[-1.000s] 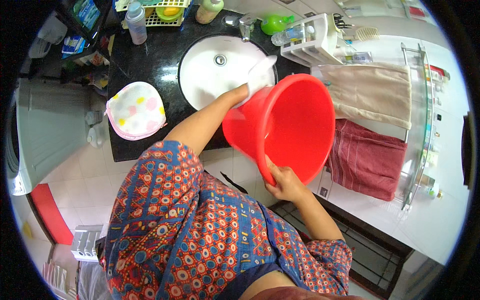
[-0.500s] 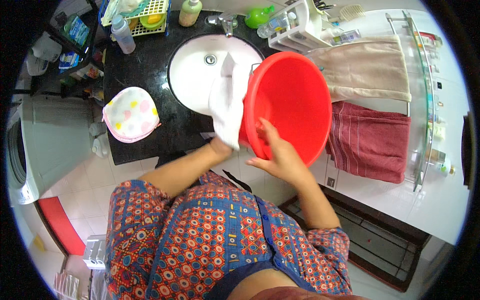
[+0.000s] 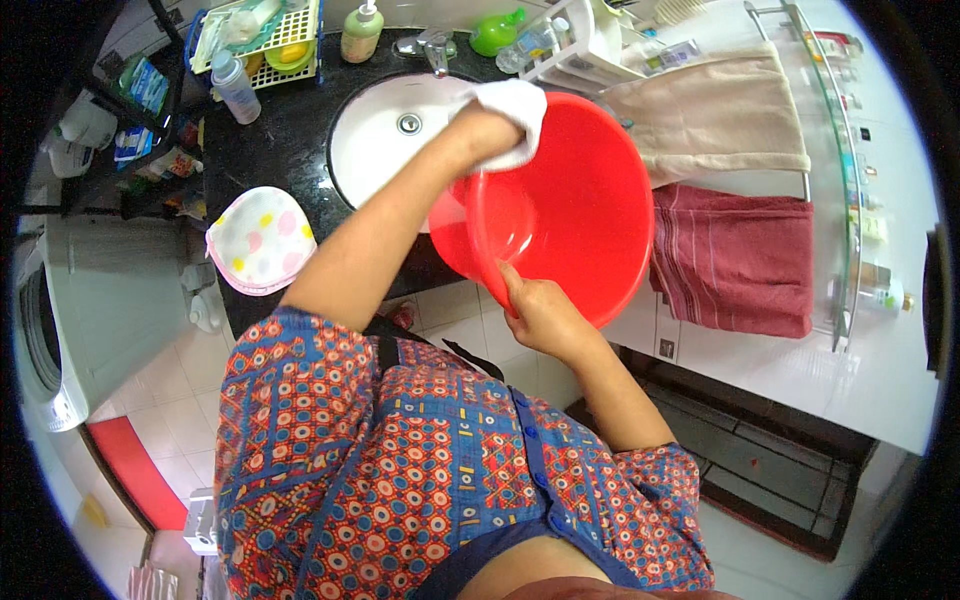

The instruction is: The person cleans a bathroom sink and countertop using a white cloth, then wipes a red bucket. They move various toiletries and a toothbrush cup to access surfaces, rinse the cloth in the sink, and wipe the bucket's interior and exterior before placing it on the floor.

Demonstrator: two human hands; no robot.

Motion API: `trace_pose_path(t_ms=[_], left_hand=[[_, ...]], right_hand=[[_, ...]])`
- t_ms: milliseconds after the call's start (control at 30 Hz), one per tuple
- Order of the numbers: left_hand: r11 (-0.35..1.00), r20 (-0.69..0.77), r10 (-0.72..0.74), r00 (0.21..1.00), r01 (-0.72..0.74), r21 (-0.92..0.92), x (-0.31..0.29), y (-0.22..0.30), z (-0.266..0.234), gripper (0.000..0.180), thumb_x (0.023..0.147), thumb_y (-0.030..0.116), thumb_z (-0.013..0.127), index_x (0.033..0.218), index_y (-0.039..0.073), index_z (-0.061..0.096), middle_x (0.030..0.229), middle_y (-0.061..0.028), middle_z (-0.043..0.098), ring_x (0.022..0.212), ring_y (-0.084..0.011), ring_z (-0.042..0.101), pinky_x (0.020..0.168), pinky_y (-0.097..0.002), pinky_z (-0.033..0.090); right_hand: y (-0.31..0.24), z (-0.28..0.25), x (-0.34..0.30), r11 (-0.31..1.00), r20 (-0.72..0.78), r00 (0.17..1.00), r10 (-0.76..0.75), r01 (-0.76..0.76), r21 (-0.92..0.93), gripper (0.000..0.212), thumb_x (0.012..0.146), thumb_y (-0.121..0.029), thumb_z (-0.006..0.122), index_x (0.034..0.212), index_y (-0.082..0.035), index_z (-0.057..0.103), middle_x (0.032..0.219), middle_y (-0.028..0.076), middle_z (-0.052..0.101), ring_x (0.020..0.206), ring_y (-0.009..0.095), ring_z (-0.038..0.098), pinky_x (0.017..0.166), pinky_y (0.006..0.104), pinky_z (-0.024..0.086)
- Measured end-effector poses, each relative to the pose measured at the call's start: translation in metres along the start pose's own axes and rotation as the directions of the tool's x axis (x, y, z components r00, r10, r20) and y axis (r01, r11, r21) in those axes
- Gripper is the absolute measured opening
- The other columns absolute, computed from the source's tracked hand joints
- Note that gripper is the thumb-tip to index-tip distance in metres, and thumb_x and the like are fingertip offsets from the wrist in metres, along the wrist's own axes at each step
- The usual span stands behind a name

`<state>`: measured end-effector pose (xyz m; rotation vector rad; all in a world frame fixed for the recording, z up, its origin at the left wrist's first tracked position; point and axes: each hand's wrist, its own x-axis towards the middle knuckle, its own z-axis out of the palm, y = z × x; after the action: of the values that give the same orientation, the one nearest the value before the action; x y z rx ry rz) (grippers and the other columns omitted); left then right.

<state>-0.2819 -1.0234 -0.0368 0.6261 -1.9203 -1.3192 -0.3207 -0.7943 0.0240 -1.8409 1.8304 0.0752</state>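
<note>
A large red plastic basin (image 3: pixel 595 215) is tipped on its side over the front of the counter, its mouth facing right. My right hand (image 3: pixel 548 315) grips its near rim, thumb on the inside and fingers partly hidden. At the far left part of the rim, my left hand (image 3: pixel 488 132) presses a white cloth (image 3: pixel 528 108) against the basin. The cloth is draped over the fingers and hides most of them. Just behind and to the left of the basin lies the white oval sink (image 3: pixel 372 150), under a chrome tap (image 3: pixel 436 48).
On the black counter (image 3: pixel 320 235) sit a dotted round zip pouch (image 3: pixel 262 240), a blue-capped bottle (image 3: pixel 235 88), a pump bottle (image 3: pixel 361 35) and a two-tier rack (image 3: pixel 258 45). Beige (image 3: pixel 715 120) and maroon towels (image 3: pixel 735 260) hang at the right beside a glass shelf (image 3: pixel 835 180). A washing machine (image 3: pixel 110 300) stands left.
My left hand has carried the cloth from the basin's near left side up to its far rim. My right hand has closed on the near rim.
</note>
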Motion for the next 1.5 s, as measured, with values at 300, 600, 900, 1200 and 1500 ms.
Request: trace_pose_path(t_ms=[300, 600, 900, 1200, 1500], left_hand=[[0.963, 0.547, -0.015, 0.837, 0.159, -0.216, 0.089, -0.027, 0.026, 0.025, 0.090, 0.022, 0.048, 0.100, 0.009, 0.066, 0.091, -0.0034, 0.063, 0.075, -0.0138, 0.053, 0.068, -0.0314, 0.046], [0.192, 0.601, 0.033, 0.799, 0.585, -0.788, 0.015, -0.053, -0.001, 0.018, 0.092, 0.019, 0.046, 0.092, 0.008, 0.061, 0.080, -0.0012, 0.061, 0.068, -0.0086, 0.060, 0.060, -0.0200, 0.050], [0.784, -0.204, -0.354, 0.913, 0.171, -0.596, -0.167, -0.101, 0.115, 0.045, 0.098, 0.027, 0.044, 0.134, 0.001, 0.042, 0.130, -0.0128, 0.048, 0.120, -0.0244, 0.046, 0.104, -0.0329, 0.034], [0.781, 0.054, -0.035, 0.998, 0.061, -0.622, -0.053, -0.068, 0.050, 0.019, 0.086, 0.013, 0.060, 0.101, 0.003, 0.067, 0.098, -0.0081, 0.067, 0.089, -0.0184, 0.060, 0.084, -0.0366, 0.050], [0.858, 0.152, -0.321, 0.935, 0.355, -0.371, -0.092, -0.127, 0.085, 0.036, 0.094, 0.027, 0.047, 0.119, 0.003, 0.057, 0.117, -0.0142, 0.060, 0.108, -0.0245, 0.057, 0.091, -0.0387, 0.046]], right_hand=[[0.013, -0.020, -0.029, 0.999, 0.208, 0.977, -0.043, 0.049, -0.022, 0.061, 0.073, 0.000, 0.058, 0.131, 0.002, 0.038, 0.077, 0.024, 0.061, 0.074, 0.042, 0.060, 0.064, 0.0485, 0.047], [0.018, -0.019, -0.038, 0.988, -0.178, 0.982, -0.063, 0.087, 0.131, 0.088, 0.071, -0.026, 0.077, 0.138, 0.005, 0.028, 0.110, 0.026, 0.059, 0.101, 0.042, 0.059, 0.086, 0.0422, 0.048], [-0.015, 0.004, 0.058, 0.794, -0.189, 0.941, 0.281, -0.117, 0.597, 0.058, 0.080, -0.008, 0.068, 0.130, 0.003, 0.041, 0.117, 0.012, 0.057, 0.110, 0.020, 0.053, 0.095, 0.0332, 0.041], [-0.017, 0.008, 0.043, 0.830, -0.161, 0.966, 0.202, -0.082, 0.552, 0.056, 0.079, -0.009, 0.069, 0.129, 0.000, 0.043, 0.110, 0.012, 0.063, 0.098, 0.020, 0.059, 0.087, 0.0343, 0.046], [-0.019, 0.003, 0.040, 0.721, -0.117, 0.959, 0.258, -0.110, 0.684, 0.057, 0.080, -0.012, 0.071, 0.128, 0.002, 0.044, 0.116, 0.009, 0.059, 0.108, 0.018, 0.052, 0.095, 0.0317, 0.040]])
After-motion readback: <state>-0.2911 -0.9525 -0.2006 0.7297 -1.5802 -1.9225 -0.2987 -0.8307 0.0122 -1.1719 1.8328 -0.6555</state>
